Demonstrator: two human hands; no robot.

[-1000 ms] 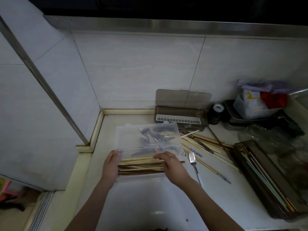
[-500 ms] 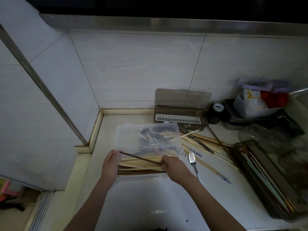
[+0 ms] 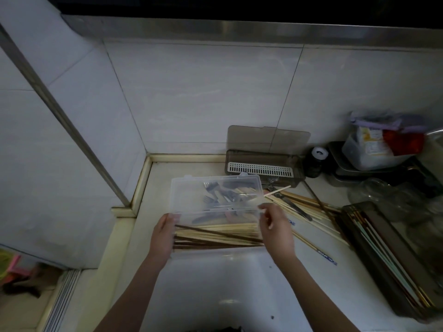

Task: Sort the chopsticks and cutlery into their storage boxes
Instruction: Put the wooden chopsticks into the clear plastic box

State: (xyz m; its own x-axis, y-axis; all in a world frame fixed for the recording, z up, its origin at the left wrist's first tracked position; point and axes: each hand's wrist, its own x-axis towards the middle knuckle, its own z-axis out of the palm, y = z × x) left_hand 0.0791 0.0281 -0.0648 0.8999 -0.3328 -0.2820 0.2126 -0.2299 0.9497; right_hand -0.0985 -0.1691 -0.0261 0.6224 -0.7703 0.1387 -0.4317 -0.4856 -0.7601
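Note:
A clear plastic box lies on the white counter, filled with pale wooden chopsticks and a few dark ones. Its clear lid stands open behind it, and forks show through it. My left hand grips the box's left end. My right hand is at the right end, fingertips pinched at the lid's front corner. Loose chopsticks and a metal knife lie on the counter to the right.
A brown box with a white grille stands open against the back wall. A long brown tray of chopsticks runs along the right. A dark jar, a plastic tub of packets and a glass jar crowd the back right. The counter ends at the left.
My right hand laid a dark chopstick across the pile in the box, then moved from the pile to the box's right end. The left hand stayed on the left end.

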